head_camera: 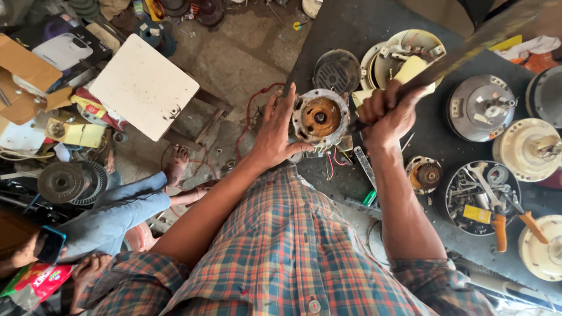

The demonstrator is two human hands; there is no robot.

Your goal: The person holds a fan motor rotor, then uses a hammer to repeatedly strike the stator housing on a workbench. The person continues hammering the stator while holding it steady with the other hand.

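Observation:
A round fan motor (319,117) with copper windings and a grey metal rim stands near the front left corner of a dark workbench (363,23). My left hand (276,130) lies flat against its left side, fingers spread, steadying it. My right hand (387,112) is closed around the lower end of a long flat metal bar (480,42), which slants up to the right; its lower tip reaches the motor's right side.
Other fan motor housings (481,107), a small rotor (425,174) and a bowl of tools (481,196) sit on the bench to the right. On the left, a white stool (143,86), cluttered floor parts, and another person seated in jeans (117,213) holding a phone.

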